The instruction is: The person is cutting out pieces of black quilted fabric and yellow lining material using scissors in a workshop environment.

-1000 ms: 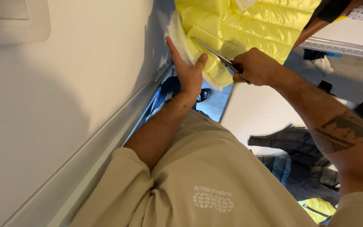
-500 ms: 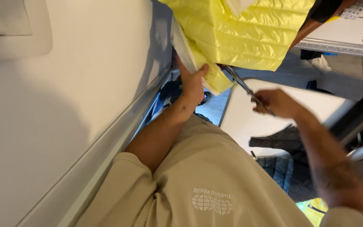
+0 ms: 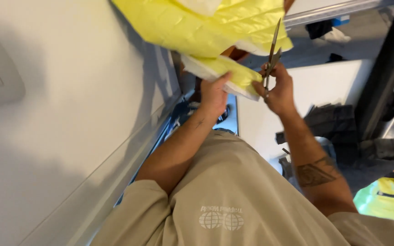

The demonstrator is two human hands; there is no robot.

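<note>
Fingers of left hand (image 3: 213, 93) pinching yellow quilted fabric (image 3: 197, 25), right hand (image 3: 279, 89) fingers clenched on scissors (image 3: 271, 52)

The yellow quilted fabric (image 3: 206, 27) runs off the top edge, and the scissors' (image 3: 271, 54) handles are hidden inside the right hand (image 3: 279, 89).

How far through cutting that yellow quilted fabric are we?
Partly done: a narrow strip already hangs apart from the main yellow fabric. In hand: the left hand pinches that strip while the right hand holds scissors upright. The large piece above remains uncut.
</note>
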